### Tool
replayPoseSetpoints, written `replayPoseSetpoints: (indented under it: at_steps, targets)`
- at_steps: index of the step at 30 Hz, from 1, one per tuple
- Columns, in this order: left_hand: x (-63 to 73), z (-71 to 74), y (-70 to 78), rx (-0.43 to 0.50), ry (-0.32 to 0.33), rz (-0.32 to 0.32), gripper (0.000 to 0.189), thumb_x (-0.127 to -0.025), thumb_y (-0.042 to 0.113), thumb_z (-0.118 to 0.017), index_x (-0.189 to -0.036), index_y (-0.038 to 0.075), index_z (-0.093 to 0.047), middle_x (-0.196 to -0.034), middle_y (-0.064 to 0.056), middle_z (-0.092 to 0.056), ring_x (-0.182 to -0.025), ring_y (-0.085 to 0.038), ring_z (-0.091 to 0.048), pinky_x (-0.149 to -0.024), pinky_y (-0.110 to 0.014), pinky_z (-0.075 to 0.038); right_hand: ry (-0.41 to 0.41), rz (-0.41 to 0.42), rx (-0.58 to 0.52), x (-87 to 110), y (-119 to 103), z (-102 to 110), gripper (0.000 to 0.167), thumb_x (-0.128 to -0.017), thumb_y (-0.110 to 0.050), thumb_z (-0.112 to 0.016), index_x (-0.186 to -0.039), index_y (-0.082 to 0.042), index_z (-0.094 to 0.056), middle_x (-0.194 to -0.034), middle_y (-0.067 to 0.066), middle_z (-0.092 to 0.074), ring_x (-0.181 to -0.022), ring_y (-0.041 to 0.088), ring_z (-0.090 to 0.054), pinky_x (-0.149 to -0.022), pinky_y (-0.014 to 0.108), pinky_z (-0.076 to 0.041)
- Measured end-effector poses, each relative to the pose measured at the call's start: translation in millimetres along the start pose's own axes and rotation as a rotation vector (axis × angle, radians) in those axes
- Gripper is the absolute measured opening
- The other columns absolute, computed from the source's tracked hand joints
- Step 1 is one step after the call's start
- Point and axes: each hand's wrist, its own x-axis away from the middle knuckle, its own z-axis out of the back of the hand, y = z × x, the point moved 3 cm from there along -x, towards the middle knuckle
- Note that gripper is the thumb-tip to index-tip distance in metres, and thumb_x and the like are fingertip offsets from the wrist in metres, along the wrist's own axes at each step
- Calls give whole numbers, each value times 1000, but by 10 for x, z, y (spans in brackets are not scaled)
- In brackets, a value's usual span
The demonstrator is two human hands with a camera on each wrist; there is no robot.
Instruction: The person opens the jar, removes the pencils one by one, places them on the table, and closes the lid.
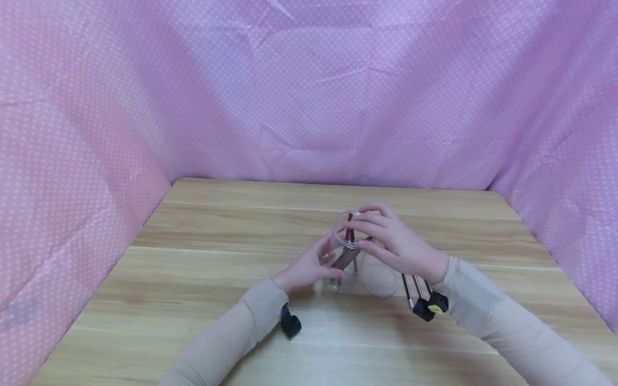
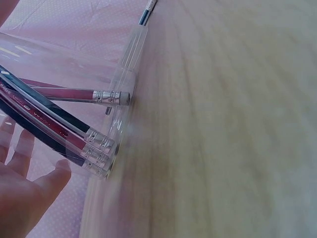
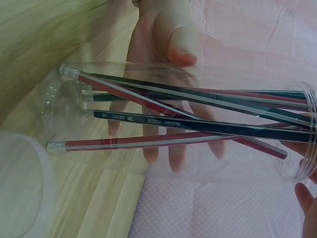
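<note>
A clear plastic jar [image 3: 119, 171] stands upright on the table, holding several red and dark-green striped pencils [image 3: 163, 123]. Their eraser ends rest at the jar's base [image 2: 111, 144]. My left hand [image 1: 314, 268] grips the jar's side, with its thumb on the near side and its fingers [image 3: 176, 161] behind the clear wall. At the top, my right hand [image 1: 393, 238] reaches over the rim [image 1: 335, 228], fingers spread and fingertips right at the edge. No pencil shows outside the jar in that hand.
A round clear lid [image 1: 379, 279] lies on the wooden table [image 1: 217, 230] to the right of the jar. Several more pencils [image 1: 407, 292] lie beneath my right wrist, partly hidden by its black camera [image 1: 424, 309]. A pink dotted curtain [image 1: 309, 107] surrounds the table.
</note>
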Motion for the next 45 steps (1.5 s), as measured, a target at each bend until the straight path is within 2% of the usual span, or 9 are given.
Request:
replayPoseSetpoints:
  at_steps: [4, 10, 15, 18, 22, 32, 38, 45]
  targets:
    - [6, 7, -3, 2, 0, 3, 94, -77, -3, -72, -151, 24, -20, -152, -4, -34, -143, -21, -25, -118, -42, -25, 19, -41, -56, -29, 22, 24, 31, -90, -5, -58, -120, -7, -63, -115, 4, -65, -118, 27, -44, -93, 45, -42]
    - [10, 21, -2, -17, 7, 26, 94, -77, -3, -73, -151, 25, -21, -153, -4, -32, -143, -22, -26, -117, -41, -26, 73, -31, -65, -106, 45, 67, 20, -87, -1, -59, -104, -4, -70, -97, 6, -64, -96, 18, -50, -70, 28, -46]
    - [11, 25, 11, -10, 11, 43, 95, -77, -4, -72, -151, 27, -21, -154, -3, -32, -142, -24, -26, -117, -40, -26, 7, -40, -47, -211, 42, 107, 24, -81, 6, -61, -100, -4, -72, -93, 6, -64, -86, 15, -50, -59, 22, -45]
    - [17, 23, 25, 6, 1, 22, 94, -78, -5, -71, -151, 23, -19, -153, -7, -32, -143, -24, -25, -118, -40, -25, -46, -72, -36, -279, 47, 130, 24, -78, 8, -64, -98, -3, -73, -92, 8, -63, -82, 14, -51, -59, 22, -47]
    - [26, 21, 38, 15, 5, 18, 94, -78, -7, -70, -151, 20, -19, -152, -8, -33, -143, -23, -24, -118, -40, -25, -94, -79, -28, -355, 58, 154, 23, -77, 8, -68, -95, -4, -74, -88, 7, -65, -84, 17, -56, -66, 28, -53]
    - [17, 14, 17, 10, 1, 19, 92, -78, -6, -71, -151, 22, -21, -153, -5, -33, -143, -22, -24, -118, -40, -26, -198, -136, -58, -421, 82, 174, 24, -73, 2, -75, -96, -7, -75, -88, 2, -68, -87, 18, -59, -75, 32, -54]
    - [7, 7, 22, 20, -7, 15, 92, -78, -6, -70, -150, 24, -23, -154, -2, -31, -144, -20, -23, -118, -42, -25, -217, -183, -64, -450, 92, 177, 26, -70, -3, -80, -94, -12, -76, -84, -3, -69, -84, 13, -59, -73, 29, -53]
    - [5, 1, 31, 29, -13, 18, 91, -79, -7, -69, -150, 26, -23, -153, 0, -32, -144, -17, -23, -118, -41, -24, -169, -192, -91, -437, 116, 153, 22, -68, -2, -80, -88, -11, -77, -82, -3, -67, -81, 13, -58, -72, 27, -51]
